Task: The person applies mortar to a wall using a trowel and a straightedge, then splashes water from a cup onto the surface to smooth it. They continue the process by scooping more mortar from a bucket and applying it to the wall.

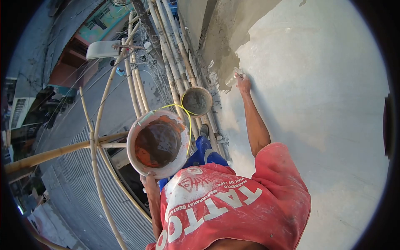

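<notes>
The white bucket (143, 125) sits left of centre in the frame. Its inside is stained orange, and it holds a dark, wet, muddy mix low in the bottom. The left hand (150, 182) grips it at the lower rim, with the fingers closed around the edge and the wrist coming up from the bottom of the frame.

Just above and to the right, a smaller grey bucket (196, 101) rests among the bamboo poles (166, 54). It is crusted with cement and partly filled with grey mortar. A yellow cord (188, 121) runs from it down past the white bucket's rim.

The right hand (243, 82) reaches up to the wall (316, 108) in the upper middle of the frame. Its fingers are bent onto a small pale tool (233, 78) and press it flat against the plaster. The tool lies at the fingertips, on their left side, right at the edge where a darker grey patch (223, 41) meets the smooth pale wall. It looks whitish and thin, but it is too blurred to say what kind it is.

The red shirt (233, 204) with white lettering fills the bottom of the frame, with blue trousers (204, 152) and a shoe (204, 130) above it, standing on the poles. Far below, at lower left, lies a ribbed metal roof (71, 183), and a street lamp (102, 49) juts out at upper left.
</notes>
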